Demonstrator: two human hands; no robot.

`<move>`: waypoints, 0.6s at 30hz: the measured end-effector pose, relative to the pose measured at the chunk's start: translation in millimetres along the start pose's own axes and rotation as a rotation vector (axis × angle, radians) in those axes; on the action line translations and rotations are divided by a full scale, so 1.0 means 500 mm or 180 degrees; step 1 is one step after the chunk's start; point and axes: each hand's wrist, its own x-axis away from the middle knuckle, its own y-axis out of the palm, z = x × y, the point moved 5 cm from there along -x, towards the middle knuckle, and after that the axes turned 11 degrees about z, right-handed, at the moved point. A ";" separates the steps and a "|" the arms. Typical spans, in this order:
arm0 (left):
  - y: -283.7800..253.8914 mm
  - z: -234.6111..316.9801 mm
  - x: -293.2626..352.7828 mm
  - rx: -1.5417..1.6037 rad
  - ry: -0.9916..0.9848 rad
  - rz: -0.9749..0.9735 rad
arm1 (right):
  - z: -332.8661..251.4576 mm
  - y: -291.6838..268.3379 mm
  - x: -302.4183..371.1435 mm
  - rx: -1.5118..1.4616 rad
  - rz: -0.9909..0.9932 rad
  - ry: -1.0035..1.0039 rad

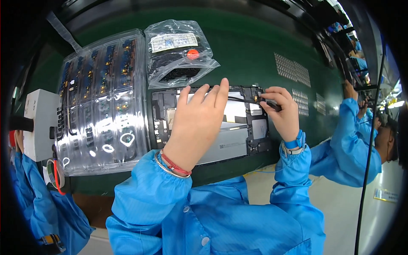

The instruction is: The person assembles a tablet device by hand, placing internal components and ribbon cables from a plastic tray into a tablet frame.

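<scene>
An opened tablet (231,146), its black frame, inner parts and large silver battery showing, lies on the green bench in front of me. Across its left and middle part rests my left hand (199,114), fingers stretched out and pointing away from me. Over the tablet's far right corner, my right hand (282,112) is closed, thumb and fingers bent around a slim black tool (273,106). The tool's exact kind cannot be made out. A thin dark strip (240,100) runs along the tablet's far edge between the hands. My left palm hides part of the tablet.
Clear plastic trays (102,123) with small circuit boards stand at left, beside a white box (40,123). A clear bag (178,55) with black parts lies beyond the tablet. Sheets of small pieces (292,69) lie at far right. Co-workers in blue sleeves (346,148) sit on both sides.
</scene>
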 end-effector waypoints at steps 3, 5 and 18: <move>-0.007 -0.008 -0.004 0.0309 -0.0279 -0.0117 | 0.009 0.003 -0.006 -0.1692 0.0128 0.0643; -0.008 -0.013 0.001 0.0267 -0.0266 -0.0170 | 0.009 0.000 -0.010 -0.1707 0.0103 0.0838; -0.004 -0.007 0.001 -0.0078 -0.0289 -0.0609 | 0.025 0.020 -0.005 -0.0796 0.0331 0.1061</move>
